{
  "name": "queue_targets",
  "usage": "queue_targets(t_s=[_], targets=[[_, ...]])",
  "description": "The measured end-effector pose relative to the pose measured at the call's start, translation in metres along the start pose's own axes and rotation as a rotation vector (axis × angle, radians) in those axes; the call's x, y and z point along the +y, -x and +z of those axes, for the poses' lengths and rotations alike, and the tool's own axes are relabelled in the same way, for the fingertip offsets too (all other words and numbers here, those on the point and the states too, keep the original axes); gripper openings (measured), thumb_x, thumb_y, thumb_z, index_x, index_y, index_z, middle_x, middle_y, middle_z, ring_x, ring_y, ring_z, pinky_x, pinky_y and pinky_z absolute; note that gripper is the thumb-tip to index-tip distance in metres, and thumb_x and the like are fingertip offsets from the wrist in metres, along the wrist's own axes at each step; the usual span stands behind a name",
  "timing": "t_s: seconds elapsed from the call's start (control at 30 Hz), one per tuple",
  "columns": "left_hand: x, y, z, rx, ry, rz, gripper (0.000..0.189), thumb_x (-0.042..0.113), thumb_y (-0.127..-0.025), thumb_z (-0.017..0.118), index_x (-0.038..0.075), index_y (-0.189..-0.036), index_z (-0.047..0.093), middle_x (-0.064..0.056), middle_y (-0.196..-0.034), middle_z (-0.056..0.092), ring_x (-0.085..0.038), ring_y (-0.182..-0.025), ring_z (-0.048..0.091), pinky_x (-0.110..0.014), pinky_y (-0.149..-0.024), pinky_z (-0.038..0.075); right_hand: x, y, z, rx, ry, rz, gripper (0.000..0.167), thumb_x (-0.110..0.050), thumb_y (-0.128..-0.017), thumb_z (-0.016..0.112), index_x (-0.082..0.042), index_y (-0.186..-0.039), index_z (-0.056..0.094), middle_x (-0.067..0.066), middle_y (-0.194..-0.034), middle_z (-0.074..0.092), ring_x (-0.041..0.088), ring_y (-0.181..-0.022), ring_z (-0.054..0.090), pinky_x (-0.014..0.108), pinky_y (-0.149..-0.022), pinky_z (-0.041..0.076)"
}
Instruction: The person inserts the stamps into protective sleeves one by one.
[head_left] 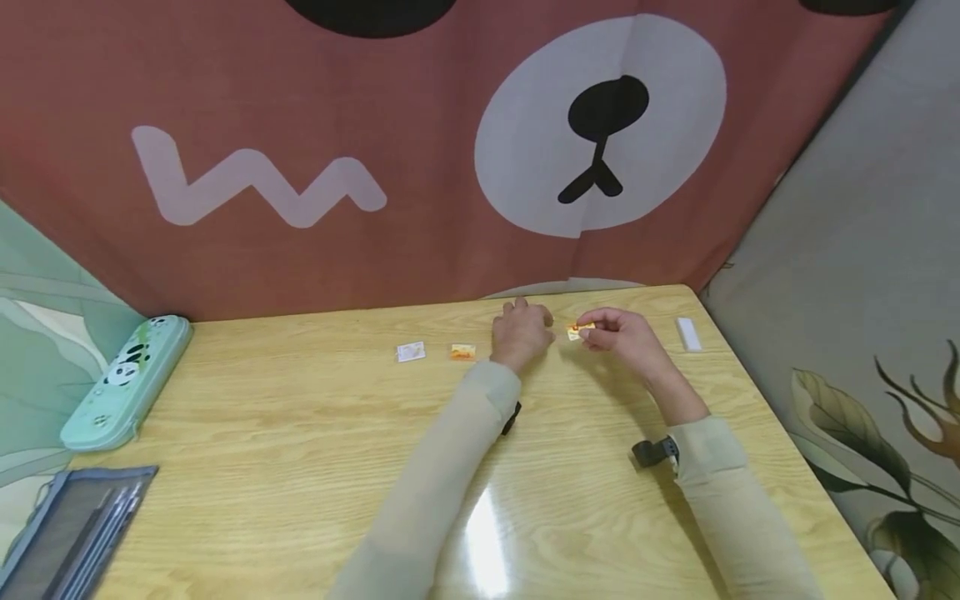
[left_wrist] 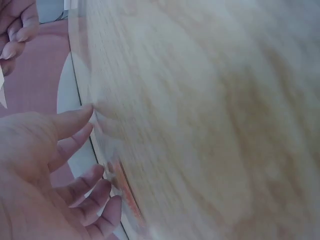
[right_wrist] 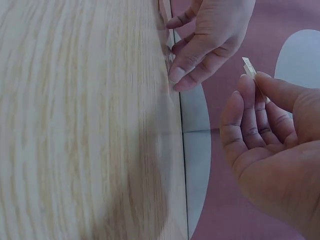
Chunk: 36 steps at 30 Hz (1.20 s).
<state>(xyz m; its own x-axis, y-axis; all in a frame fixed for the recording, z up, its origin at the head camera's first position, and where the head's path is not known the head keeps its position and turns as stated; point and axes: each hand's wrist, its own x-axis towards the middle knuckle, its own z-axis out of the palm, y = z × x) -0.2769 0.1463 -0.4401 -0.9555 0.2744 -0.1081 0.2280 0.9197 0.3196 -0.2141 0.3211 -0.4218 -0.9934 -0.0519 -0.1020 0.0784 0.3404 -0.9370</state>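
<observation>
My right hand point(head_left: 621, 337) is raised a little above the table's far right part. Between its thumb and fingertips it pinches a small orange-and-white card point(head_left: 576, 332), seen nearly edge-on in the right wrist view point(right_wrist: 249, 67). My left hand point(head_left: 521, 333) rests at the back of the table, fingers spread and slightly bent, fingertips at the wood. Beside its lower fingers in the left wrist view lies a flat orange piece point(left_wrist: 129, 192). To its left in the head view are an orange card point(head_left: 462, 352) and a whitish card point(head_left: 411, 352).
A small white block point(head_left: 688, 334) lies near the table's right edge. On the far left are a mint pencil case point(head_left: 127, 383) with pandas and a blue-edged mesh pouch point(head_left: 82, 533). A printed curtain point(head_left: 420, 258) hangs right behind the wooden table point(head_left: 285, 433).
</observation>
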Motion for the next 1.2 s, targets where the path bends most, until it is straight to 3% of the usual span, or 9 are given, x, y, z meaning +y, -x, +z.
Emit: queue_targets(t_s=[0.2, 0.33, 0.43, 0.53, 0.6, 0.67, 0.87, 1.07, 1.2], targets=[[0.005, -0.003, -0.002, -0.002, -0.030, -0.009, 0.010, 0.035, -0.095, 0.069, 0.028, -0.095, 0.076, 0.001, -0.116, 0.061, -0.021, -0.110, 0.055, -0.041, -0.093, 0.052, -0.001, -0.003, -0.001, 0.015, 0.015, -0.028, 0.031, -0.018, -0.099, 0.068, 0.003, -0.121, 0.064, -0.002, -0.090, 0.068, 0.008, -0.083, 0.067, 0.031, -0.083, 0.063], [0.002, -0.003, -0.004, -0.001, -0.033, -0.016, 0.018, 0.028, -0.098, 0.061, 0.024, -0.085, 0.072, 0.001, -0.107, 0.065, -0.020, -0.100, 0.060, -0.041, -0.087, 0.055, -0.001, -0.004, 0.000, -0.001, -0.003, -0.041, 0.034, -0.017, -0.099, 0.068, 0.004, -0.124, 0.062, -0.003, -0.089, 0.066, 0.009, -0.083, 0.068, 0.031, -0.083, 0.063], [-0.004, 0.001, -0.011, -0.008, 0.033, -0.016, 0.026, 0.023, -0.099, 0.056, 0.021, -0.076, 0.069, 0.002, -0.088, 0.067, -0.017, -0.080, 0.061, -0.037, -0.071, 0.056, -0.001, -0.006, 0.000, -0.011, -0.053, -0.044, 0.037, -0.010, -0.099, 0.066, 0.006, -0.131, 0.057, -0.006, -0.086, 0.067, 0.012, -0.083, 0.071, 0.031, -0.083, 0.064], [-0.012, 0.005, -0.022, -0.011, 0.159, -0.011, 0.025, 0.024, -0.099, 0.060, 0.023, -0.075, 0.067, 0.007, -0.079, 0.065, -0.012, -0.066, 0.057, -0.032, -0.057, 0.052, -0.002, -0.007, 0.000, -0.017, -0.120, -0.049, 0.042, -0.004, -0.098, 0.064, 0.004, -0.138, 0.053, -0.007, -0.084, 0.072, 0.013, -0.084, 0.075, 0.031, -0.083, 0.064], [-0.017, 0.009, -0.031, -0.014, 0.272, -0.002, 0.015, 0.025, -0.098, 0.064, 0.023, -0.083, 0.069, 0.006, -0.081, 0.067, -0.012, -0.065, 0.057, -0.030, -0.054, 0.050, -0.004, -0.007, 0.000, -0.021, -0.149, -0.051, 0.045, -0.004, -0.099, 0.064, 0.002, -0.141, 0.051, -0.007, -0.084, 0.075, 0.011, -0.083, 0.075, 0.031, -0.084, 0.064], [-0.023, 0.013, -0.040, -0.018, 0.421, 0.013, 0.003, 0.022, -0.096, 0.070, 0.022, -0.096, 0.072, 0.005, -0.088, 0.071, -0.016, -0.070, 0.065, -0.032, -0.059, 0.056, -0.007, -0.007, 0.000, -0.024, -0.155, -0.052, 0.047, -0.005, -0.099, 0.064, -0.001, -0.143, 0.050, -0.007, -0.084, 0.076, 0.010, -0.084, 0.076, 0.032, -0.086, 0.064], [-0.048, 0.030, -0.061, -0.038, 0.825, 0.097, 0.021, 0.005, -0.096, 0.064, 0.010, -0.115, 0.071, -0.015, -0.101, 0.073, -0.035, -0.094, 0.073, -0.045, -0.081, 0.064, -0.013, -0.008, 0.001, -0.030, -0.140, -0.050, 0.042, -0.007, -0.100, 0.063, 0.001, -0.140, 0.053, -0.008, -0.085, 0.075, 0.011, -0.086, 0.075, 0.032, -0.089, 0.063], [-0.067, 0.046, -0.070, -0.014, 1.020, 0.081, 0.031, 0.005, -0.095, 0.067, 0.017, -0.124, 0.070, -0.007, -0.102, 0.071, -0.027, -0.100, 0.072, -0.029, -0.082, 0.064, -0.014, -0.010, 0.002, -0.019, -0.150, -0.049, 0.035, -0.003, -0.099, 0.061, 0.005, -0.132, 0.055, -0.010, -0.087, 0.075, 0.013, -0.086, 0.076, 0.034, -0.087, 0.064], [-0.074, 0.056, -0.074, -0.008, 1.064, 0.061, 0.021, 0.012, -0.096, 0.070, 0.013, -0.118, 0.073, -0.011, -0.105, 0.071, -0.023, -0.094, 0.073, -0.032, -0.084, 0.064, -0.015, -0.011, 0.006, -0.022, -0.162, -0.062, 0.026, -0.006, -0.100, 0.061, 0.005, -0.124, 0.059, -0.010, -0.089, 0.076, 0.010, -0.084, 0.076, 0.032, -0.084, 0.064]])
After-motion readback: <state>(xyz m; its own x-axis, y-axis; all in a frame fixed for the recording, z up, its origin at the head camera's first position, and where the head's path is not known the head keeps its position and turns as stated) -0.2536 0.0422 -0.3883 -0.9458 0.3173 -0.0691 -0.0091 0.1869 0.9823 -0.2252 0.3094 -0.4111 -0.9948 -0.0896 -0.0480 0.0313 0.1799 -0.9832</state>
